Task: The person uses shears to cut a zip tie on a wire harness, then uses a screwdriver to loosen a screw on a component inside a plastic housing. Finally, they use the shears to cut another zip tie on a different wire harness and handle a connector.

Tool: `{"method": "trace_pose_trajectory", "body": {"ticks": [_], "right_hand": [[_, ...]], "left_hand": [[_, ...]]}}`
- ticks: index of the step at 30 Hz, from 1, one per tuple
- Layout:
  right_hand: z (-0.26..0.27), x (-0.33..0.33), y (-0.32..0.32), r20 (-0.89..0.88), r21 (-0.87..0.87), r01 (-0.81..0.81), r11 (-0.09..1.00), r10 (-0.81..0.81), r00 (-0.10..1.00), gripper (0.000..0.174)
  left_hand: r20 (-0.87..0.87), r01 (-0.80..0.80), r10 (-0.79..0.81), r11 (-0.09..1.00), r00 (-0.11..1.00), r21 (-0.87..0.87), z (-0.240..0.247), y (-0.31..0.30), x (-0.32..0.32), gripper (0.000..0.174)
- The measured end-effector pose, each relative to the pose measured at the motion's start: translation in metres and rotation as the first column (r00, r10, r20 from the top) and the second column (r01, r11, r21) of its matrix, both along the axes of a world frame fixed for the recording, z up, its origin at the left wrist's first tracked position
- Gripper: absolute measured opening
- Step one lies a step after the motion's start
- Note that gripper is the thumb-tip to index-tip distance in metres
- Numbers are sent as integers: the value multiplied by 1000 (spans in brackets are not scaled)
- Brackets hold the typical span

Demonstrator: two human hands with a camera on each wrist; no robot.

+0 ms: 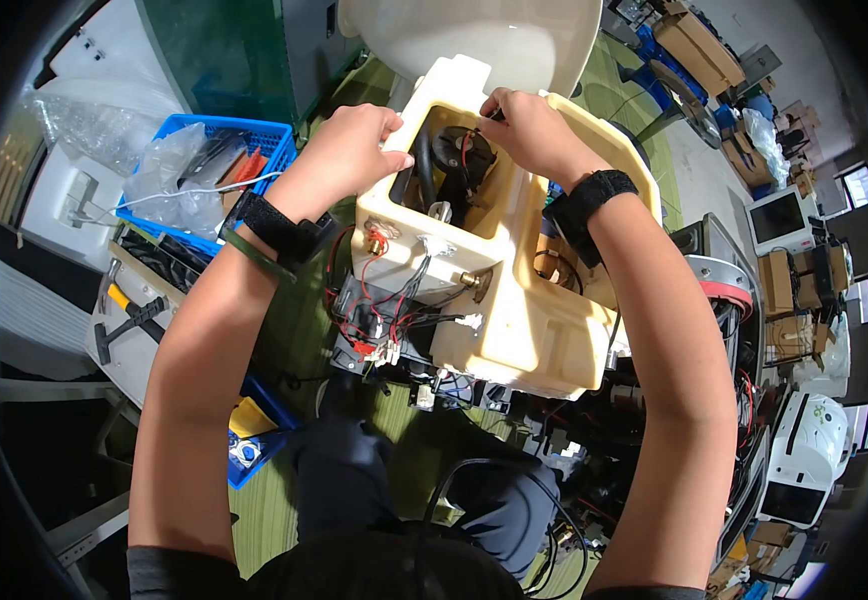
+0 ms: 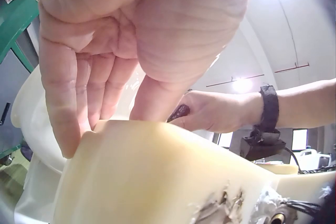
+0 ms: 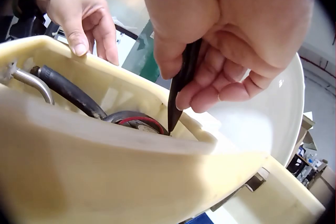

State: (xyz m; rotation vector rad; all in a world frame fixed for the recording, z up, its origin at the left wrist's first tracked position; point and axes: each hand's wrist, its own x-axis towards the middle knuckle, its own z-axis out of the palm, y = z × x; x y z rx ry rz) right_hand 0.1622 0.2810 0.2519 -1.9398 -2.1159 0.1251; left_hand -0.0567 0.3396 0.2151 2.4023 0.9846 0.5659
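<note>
My left hand [image 1: 347, 150] holds the rim of a cream plastic housing [image 1: 546, 345], thumb on the edge and fingers down the outer side. Above the same opening, my right hand [image 1: 539, 132] pinches a slim black pointed tool [image 3: 181, 85]. Its tip points down inside, beside a round black part [image 1: 451, 150] with a red wire [image 3: 144, 121]. A thick black hose [image 3: 71, 90] runs through that compartment, and a bent metal tube [image 3: 34, 83] enters at its end. Brass fittings [image 1: 471, 281] and loose wires [image 1: 379, 300] show on the near wall.
A large white bowl-shaped shell [image 1: 474, 35] stands behind the housing. On the left are a blue basket [image 1: 279, 135] with plastic bags and a hammer [image 1: 134, 325] on a board. A blue tray [image 1: 272, 445] lies below; tangled wiring and circuit parts [image 1: 554, 440] hang under the housing.
</note>
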Motion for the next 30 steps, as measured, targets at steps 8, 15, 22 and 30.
{"method": "trace_pose_trajectory", "body": {"ticks": [8, 15, 22, 30], "right_hand": [[0, 3, 3, -7, -11, -1, 1000, 1, 1000, 24], [3, 6, 3, -40, -26, 4, 1000, -5, 999, 24], [5, 7, 4, -122, -74, 43, 996, -52, 991, 25], [8, 4, 4, -129, -113, 66, 991, -80, 988, 26]], "left_hand": [[-2, -6, 6, 1000, 1000, -16, 2, 0, 0, 48], [11, 7, -7, 1000, 1000, -5, 0, 2, 1, 47], [-9, -4, 4, 1000, 1000, -2, 4, -1, 1, 47], [16, -10, 10, 1000, 1000, 18, 1, 0, 1, 46]]}}
